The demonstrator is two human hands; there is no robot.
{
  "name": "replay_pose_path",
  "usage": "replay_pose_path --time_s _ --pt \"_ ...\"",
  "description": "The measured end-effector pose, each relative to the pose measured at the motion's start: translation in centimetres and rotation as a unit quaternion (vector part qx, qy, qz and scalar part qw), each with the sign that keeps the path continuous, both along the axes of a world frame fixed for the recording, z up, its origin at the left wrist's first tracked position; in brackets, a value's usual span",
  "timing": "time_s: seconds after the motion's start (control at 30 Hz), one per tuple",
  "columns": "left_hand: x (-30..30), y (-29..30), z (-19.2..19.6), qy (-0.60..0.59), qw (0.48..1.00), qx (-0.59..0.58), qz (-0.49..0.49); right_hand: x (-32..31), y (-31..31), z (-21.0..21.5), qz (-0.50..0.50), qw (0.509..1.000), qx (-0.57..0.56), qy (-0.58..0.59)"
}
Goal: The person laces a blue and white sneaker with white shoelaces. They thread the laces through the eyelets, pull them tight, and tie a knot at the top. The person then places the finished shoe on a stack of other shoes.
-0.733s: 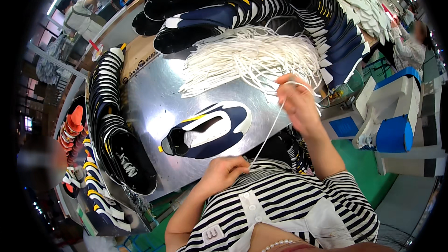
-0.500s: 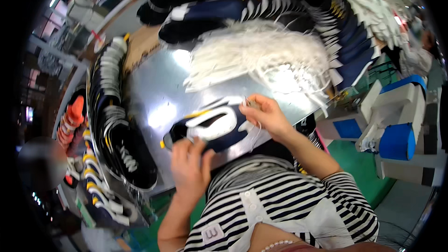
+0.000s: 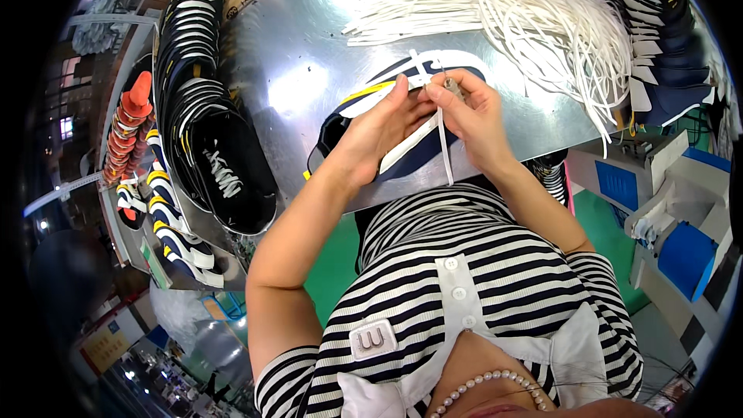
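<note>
shoe [image 3: 364, 120] lies on the metal table [image 3: 309, 46], near its front edge. left hand [image 3: 379, 128] grips the upper; right hand [image 3: 472, 112] pinches a white lace [image 3: 443, 143] at the eyelets. judgement: steady the shoe, feed the tip straight. eyelets hidden by fingers; lace pile [image 3: 526, 8] cut off.

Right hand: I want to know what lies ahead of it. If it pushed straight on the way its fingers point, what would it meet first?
The right hand points at the left hand over the shoe upper; likely those fingertips first.
</note>
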State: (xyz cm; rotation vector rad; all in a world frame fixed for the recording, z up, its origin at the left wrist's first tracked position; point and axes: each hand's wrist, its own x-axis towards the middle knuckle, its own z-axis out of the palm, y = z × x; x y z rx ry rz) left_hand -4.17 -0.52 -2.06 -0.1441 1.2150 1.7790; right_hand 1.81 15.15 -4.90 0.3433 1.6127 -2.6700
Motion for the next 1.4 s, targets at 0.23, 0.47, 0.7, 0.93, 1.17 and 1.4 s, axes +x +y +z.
replay_pose_path --time_s 0.23,0.47,0.7,0.93,1.17,1.4 --pt "1.3 0.8 0.8 0.093 0.990 -0.052 0.092 1.9 0.2 1.9 -0.008 0.999 0.042 -0.028" --pt "2.7 -0.1 0.5 0.211 0.964 -0.118 0.111 2.4 0.0 2.0 0.027 0.997 0.071 -0.024" --pt "3.1 -0.8 0.5 0.245 0.953 -0.158 0.082 4.0 -0.3 3.4 -0.032 0.979 0.195 0.054" --pt "3.9 0.5 1.4 0.299 0.939 -0.146 0.090 3.8 1.7 4.4 0.047 0.973 0.224 0.019" --pt "3.9 0.2 1.2 0.296 0.943 -0.128 0.078 3.7 1.7 5.0 0.054 0.978 0.203 -0.013" --pt "4.4 0.6 0.2 0.382 0.906 -0.171 0.063 3.2 2.4 4.8 0.047 0.932 0.358 0.026"
